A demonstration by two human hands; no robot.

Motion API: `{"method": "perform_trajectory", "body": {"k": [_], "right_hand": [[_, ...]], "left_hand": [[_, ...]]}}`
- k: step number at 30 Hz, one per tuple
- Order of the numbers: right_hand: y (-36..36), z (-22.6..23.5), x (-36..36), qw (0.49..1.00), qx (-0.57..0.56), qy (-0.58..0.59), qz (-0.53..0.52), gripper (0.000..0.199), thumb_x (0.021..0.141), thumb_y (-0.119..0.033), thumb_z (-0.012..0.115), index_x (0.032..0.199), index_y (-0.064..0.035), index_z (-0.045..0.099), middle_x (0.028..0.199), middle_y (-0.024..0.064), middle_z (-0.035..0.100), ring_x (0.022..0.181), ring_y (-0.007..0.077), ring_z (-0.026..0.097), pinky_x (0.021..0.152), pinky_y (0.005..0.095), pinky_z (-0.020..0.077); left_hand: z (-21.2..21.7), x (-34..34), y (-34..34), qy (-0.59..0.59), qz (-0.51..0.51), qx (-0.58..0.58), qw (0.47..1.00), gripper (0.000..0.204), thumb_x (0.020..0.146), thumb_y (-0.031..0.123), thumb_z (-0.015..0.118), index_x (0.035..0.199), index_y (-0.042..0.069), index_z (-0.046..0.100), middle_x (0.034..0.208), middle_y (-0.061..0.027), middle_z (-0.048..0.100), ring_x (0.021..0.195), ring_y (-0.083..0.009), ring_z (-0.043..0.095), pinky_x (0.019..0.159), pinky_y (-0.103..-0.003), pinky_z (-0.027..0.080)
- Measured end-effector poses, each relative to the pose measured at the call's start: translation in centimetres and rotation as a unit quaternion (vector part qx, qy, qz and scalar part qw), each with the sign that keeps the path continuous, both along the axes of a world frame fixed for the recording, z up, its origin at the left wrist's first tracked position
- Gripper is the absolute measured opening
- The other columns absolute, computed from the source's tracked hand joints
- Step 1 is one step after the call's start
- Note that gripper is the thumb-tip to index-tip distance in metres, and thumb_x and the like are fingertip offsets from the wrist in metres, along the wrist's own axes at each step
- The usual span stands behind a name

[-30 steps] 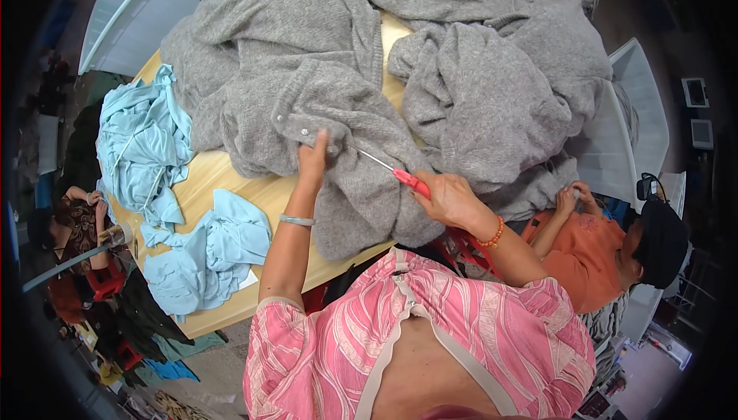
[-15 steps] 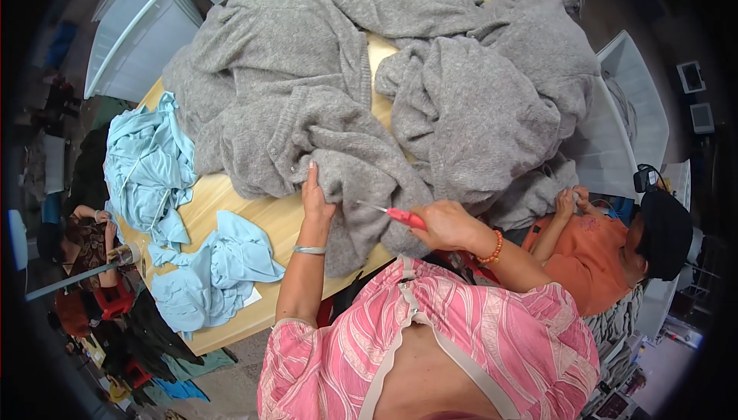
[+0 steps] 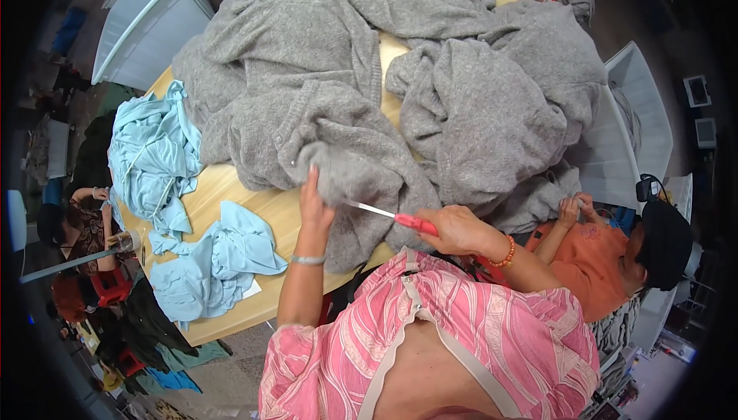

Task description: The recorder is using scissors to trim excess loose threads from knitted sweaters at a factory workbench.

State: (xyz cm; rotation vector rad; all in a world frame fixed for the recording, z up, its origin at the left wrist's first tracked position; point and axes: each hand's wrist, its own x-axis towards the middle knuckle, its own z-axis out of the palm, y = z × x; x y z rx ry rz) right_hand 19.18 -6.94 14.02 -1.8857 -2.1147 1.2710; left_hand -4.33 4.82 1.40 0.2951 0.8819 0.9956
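A grey knit garment (image 3: 361, 143) lies bunched at the near edge of the table in front of me. My left hand (image 3: 314, 211) grips a fold of it, one finger pointing up along the cloth; a small shiny dot shows just beyond that finger. In my right hand (image 3: 457, 231) is a red-handled tool with a thin metal shaft (image 3: 375, 210), closed in the fingers. The shaft points left toward my left hand, and its tip meets the grey cloth there. Whether the tip is inside the knit, I cannot tell.
Another grey knit heap (image 3: 492, 112) lies to the right. Light blue garments (image 3: 154, 151) sit on the wooden table (image 3: 254, 316) at left. White bins (image 3: 154, 31) stand behind. Close on my right, a person in orange (image 3: 584, 262) handles grey cloth; another person sits far left.
The tool's shaft has come further left, close to my left hand, and shows more of its length. The fold at my left hand has shifted and is blurred. The whole view has tilted slightly.
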Motion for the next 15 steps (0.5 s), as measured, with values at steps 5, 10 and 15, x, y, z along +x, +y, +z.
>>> {"method": "perform_trajectory", "body": {"k": [5, 10, 15], "right_hand": [[-0.3, -2.4, 1.1, 0.989, 0.093, -0.016, -0.118, 0.022, 0.083, -0.022, 0.058, 0.098, -0.0067, 0.052, 0.075, 0.0218, 0.062, 0.075, 0.042, 0.061, 0.066, 0.0509, 0.0477], [0.6, -3.6, 2.0, 0.989, 0.05, -0.051, -0.127, 0.025, 0.083, -0.022, 0.058, 0.102, -0.0072, 0.054, 0.076, 0.0218, 0.063, 0.075, 0.0422, 0.061, 0.069, 0.0513, 0.0477], [1.6, -3.5, 1.3, 0.983, 0.076, -0.043, -0.161, 0.024, 0.082, -0.023, 0.06, 0.098, -0.0064, 0.053, 0.08, 0.0225, 0.062, 0.08, 0.0436, 0.06, 0.07, 0.0508, 0.0465]], "left_hand": [[-3.4, -11.4, -10.3, 0.477, -0.562, 0.102, 0.668, 0.05, 0.087, 0.041, 0.052, 0.101, -0.006, 0.062, 0.098, -0.0285, 0.062, 0.093, -0.0358, 0.06, 0.08, -0.043, 0.046], [0.0, -11.2, -7.9, 0.586, -0.641, 0.195, 0.455, 0.044, 0.076, 0.042, 0.063, 0.067, 0.0, 0.067, 0.071, -0.0237, 0.063, 0.068, -0.0406, 0.063, 0.064, -0.047, 0.049], [3.0, -2.6, 4.3, 0.681, -0.226, 0.32, 0.619, 0.059, 0.076, 0.04, 0.071, 0.115, -0.002, 0.055, 0.113, -0.0219, 0.059, 0.106, -0.0351, 0.056, 0.088, -0.041, 0.045]]}}
